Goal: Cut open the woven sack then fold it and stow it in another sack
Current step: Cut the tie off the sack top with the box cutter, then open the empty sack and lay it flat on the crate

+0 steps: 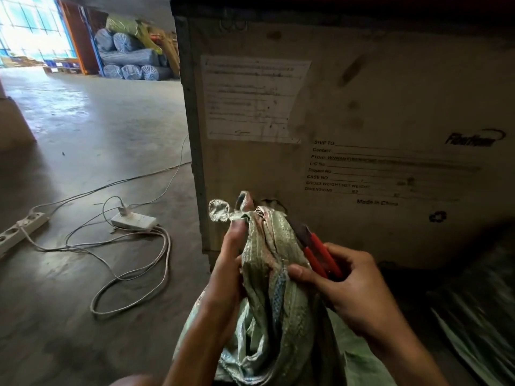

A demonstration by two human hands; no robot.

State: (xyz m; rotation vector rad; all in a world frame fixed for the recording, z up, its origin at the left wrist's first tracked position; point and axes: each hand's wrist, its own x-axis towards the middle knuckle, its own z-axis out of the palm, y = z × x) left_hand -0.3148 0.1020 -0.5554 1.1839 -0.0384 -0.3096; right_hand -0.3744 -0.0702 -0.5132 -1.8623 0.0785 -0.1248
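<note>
Head view: I see my left hand gripping the bunched neck of the pale green woven sack, thumb pressed near its twisted top. My right hand is closed around red-handled cutters, thumb also pinching the sack's fabric. The sack hangs low between both hands, in front of a large cardboard crate. White power strips and cables lie on the concrete floor to the left.

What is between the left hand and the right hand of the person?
In the head view, the bunched neck of the green woven sack lies between the left hand and the right hand. Both grip it; the right also holds red-handled cutters.
</note>
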